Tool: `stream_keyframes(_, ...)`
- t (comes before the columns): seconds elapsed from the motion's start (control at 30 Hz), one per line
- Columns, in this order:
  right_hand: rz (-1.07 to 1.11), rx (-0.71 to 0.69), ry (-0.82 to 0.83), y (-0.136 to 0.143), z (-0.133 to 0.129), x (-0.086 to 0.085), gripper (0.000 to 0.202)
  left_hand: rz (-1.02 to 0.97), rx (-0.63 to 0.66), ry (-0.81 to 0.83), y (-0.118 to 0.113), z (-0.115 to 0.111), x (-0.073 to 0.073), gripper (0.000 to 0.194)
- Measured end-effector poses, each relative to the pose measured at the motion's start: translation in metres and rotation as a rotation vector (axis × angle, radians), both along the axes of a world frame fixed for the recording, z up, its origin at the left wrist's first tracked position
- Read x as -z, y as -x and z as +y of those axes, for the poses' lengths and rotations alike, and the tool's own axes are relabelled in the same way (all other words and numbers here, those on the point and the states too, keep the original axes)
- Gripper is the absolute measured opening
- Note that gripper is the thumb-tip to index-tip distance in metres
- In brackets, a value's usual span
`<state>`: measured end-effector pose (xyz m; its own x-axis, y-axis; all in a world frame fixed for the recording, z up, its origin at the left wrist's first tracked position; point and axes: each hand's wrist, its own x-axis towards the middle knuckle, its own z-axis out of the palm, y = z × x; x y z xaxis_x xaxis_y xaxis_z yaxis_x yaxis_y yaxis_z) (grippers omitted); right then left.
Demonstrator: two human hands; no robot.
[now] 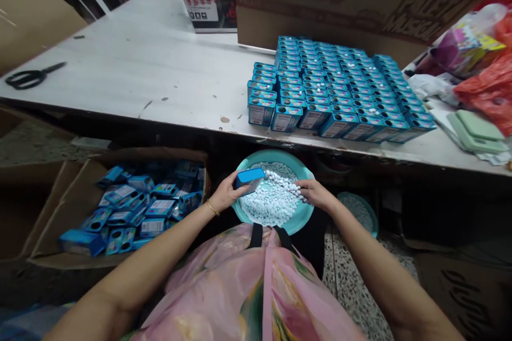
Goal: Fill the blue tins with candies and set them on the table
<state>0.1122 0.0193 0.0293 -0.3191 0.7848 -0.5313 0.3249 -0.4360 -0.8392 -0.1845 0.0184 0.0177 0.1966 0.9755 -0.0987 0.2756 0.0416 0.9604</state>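
Observation:
My left hand [226,192] is closed around a small blue box [250,177], held tilted over the left side of a turquoise basin [264,155]. Small white pellets [272,208] fill much of the basin, with some heaped near the box's end. At the basin's right side, my right hand [317,193] has its fingers curled in among the pellets, with some showing at the fingertips. The box's opening is hard to make out from here.
Blue boxes [336,93] stand in tight rows on the white table [120,58], with scissors [34,75] at left. Left of me, a cardboard carton [48,237] holds loose blue boxes. A second basin [374,218] sits lower right. A large carton [320,5] stands behind the rows.

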Motion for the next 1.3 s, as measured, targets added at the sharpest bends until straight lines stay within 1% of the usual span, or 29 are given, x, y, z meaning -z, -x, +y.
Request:
stream_keyframes(0.03,-0.006,0.0,-0.013,-0.003,0.002,-0.009,0.032,-0.08,-0.039,0.065,-0.008,0.004,0.004,0.05)
stream_keyframes(0.07,-0.015,0.003,-0.023,-0.005,0.005,-0.017,0.032,-0.174,-0.093,0.162,-0.014,0.007,0.007,0.049)
stream_keyframes(0.17,-0.041,0.02,-0.035,-0.009,0.009,-0.033,0.031,-0.473,-0.271,0.528,-0.03,0.018,0.017,0.046)
stream_keyframes(0.23,-0.051,0.026,-0.032,-0.011,0.009,-0.037,0.03,-0.633,-0.342,0.697,-0.037,0.025,0.023,0.042)
stream_keyframes(0.33,-0.065,0.015,-0.015,-0.012,0.006,-0.035,0.029,-0.802,-0.416,0.809,-0.046,0.034,0.032,0.03)
stream_keyframes(0.5,-0.128,-0.084,-0.006,-0.011,0.0,-0.027,0.022,-0.911,-0.555,0.906,-0.061,0.038,0.047,0.024)
stream_keyframes(0.6,-0.202,-0.088,0.04,-0.005,0.001,-0.024,0.021,-0.964,-0.6,0.953,-0.066,0.036,0.054,0.024)
stream_keyframes(0.67,-0.252,-0.07,0.072,0.0,0.003,-0.025,0.025,-0.976,-0.606,0.97,-0.066,0.034,0.059,0.024)
stream_keyframes(0.77,-0.303,-0.091,0.07,0.01,0.008,-0.03,0.035,-0.995,-0.6,0.97,-0.063,0.032,0.066,0.022)
stream_keyframes(0.93,-0.465,-0.215,-0.064,0.031,0.022,-0.044,0.046,-1.024,-0.583,0.98,-0.064,0.031,0.073,0.021)
stream_keyframes(1.0,-0.54,-0.287,-0.106,0.036,0.026,-0.055,0.046,-1.018,-0.588,0.977,-0.066,0.032,0.073,0.02)
stream_keyframes(1.07,-0.589,-0.354,-0.179,0.034,0.025,-0.069,0.04,-1.011,-0.6,0.976,-0.065,0.034,0.071,0.019)
stream_keyframes(1.13,-0.579,-0.392,-0.286,0.022,0.017,-0.078,0.033,-0.988,-0.601,0.977,-0.062,0.034,0.066,0.018)
stream_keyframes(1.17,-0.549,-0.39,-0.323,0.013,0.012,-0.079,0.032,-0.971,-0.585,0.968,-0.06,0.033,0.062,0.018)
stream_keyframes(1.2,-0.507,-0.368,-0.334,0.002,0.006,-0.076,0.032,-0.949,-0.566,0.947,-0.056,0.032,0.058,0.02)
stream_keyframes(1.23,-0.458,-0.329,-0.318,-0.008,0.0,-0.069,0.033,-0.926,-0.545,0.916,-0.051,0.03,0.054,0.022)
stream_keyframes(1.27,-0.409,-0.274,-0.284,-0.018,-0.005,-0.058,0.035,-0.906,-0.524,0.874,-0.045,0.028,0.05,0.027)
stream_keyframes(1.3,-0.373,-0.204,-0.244,-0.025,-0.009,-0.043,0.037,-0.889,-0.506,0.827,-0.039,0.025,0.046,0.033)
